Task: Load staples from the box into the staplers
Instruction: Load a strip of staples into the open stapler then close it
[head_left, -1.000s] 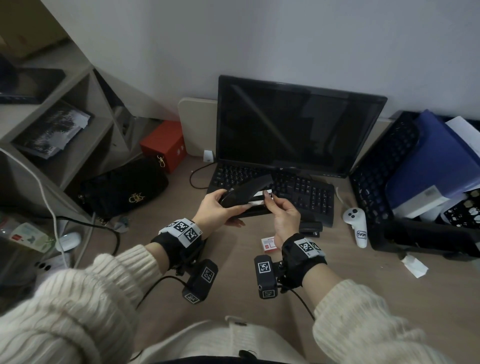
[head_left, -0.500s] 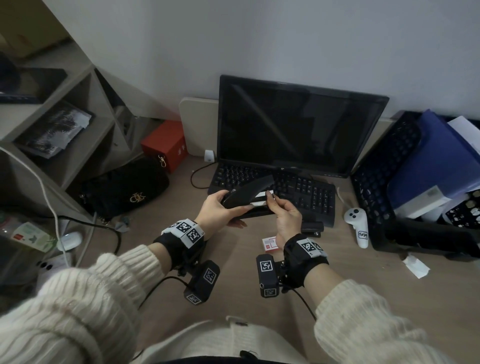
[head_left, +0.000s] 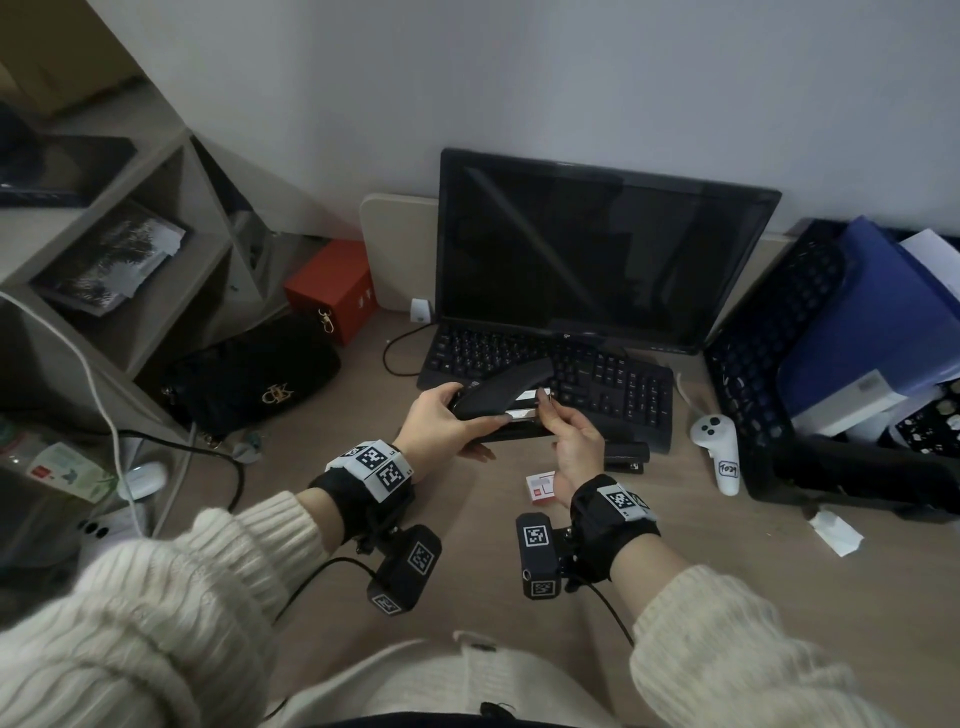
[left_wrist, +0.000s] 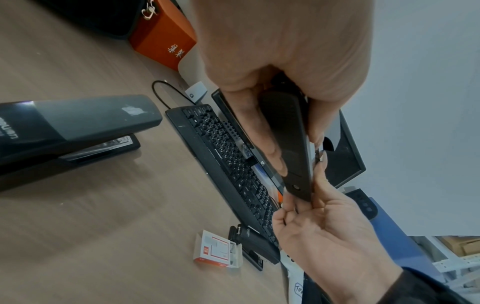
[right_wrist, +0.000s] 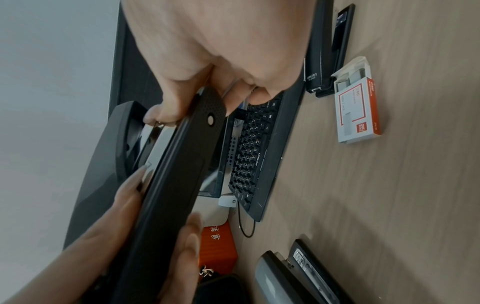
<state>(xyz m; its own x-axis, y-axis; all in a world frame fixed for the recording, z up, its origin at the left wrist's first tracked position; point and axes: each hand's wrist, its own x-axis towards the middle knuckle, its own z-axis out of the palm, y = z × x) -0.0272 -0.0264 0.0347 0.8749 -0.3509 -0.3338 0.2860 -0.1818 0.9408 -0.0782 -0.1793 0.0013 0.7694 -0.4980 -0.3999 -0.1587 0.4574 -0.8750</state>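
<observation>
Your left hand (head_left: 441, 421) grips the black stapler (head_left: 498, 387) by its hinge end, fingers curled round the body, lifted off the desk (head_left: 467, 519) in front of the keyboard (head_left: 597, 379). The lid stands swung up toward 1 o'clock, silver channel (head_left: 522, 413) bared. Your right hand (head_left: 571, 441) has crept up from a second ago — its fingertips (head_left: 545, 397) now sit at the channel's front end, pinched on something small. Whether that is a staple strip, you cannot tell from here.

The staple box (left_wrist: 218, 254) lies flap open at 6 o'clock of your right hand, near the wrist, strips showing. A small black stapler (head_left: 626, 457) rests just beside it at 3 o'clock; a grey stapler (left_wrist: 70, 131) lies well apart.

Judgement: you are seating staples in the first stapler — lid not yet shut, two staplers to go.
</observation>
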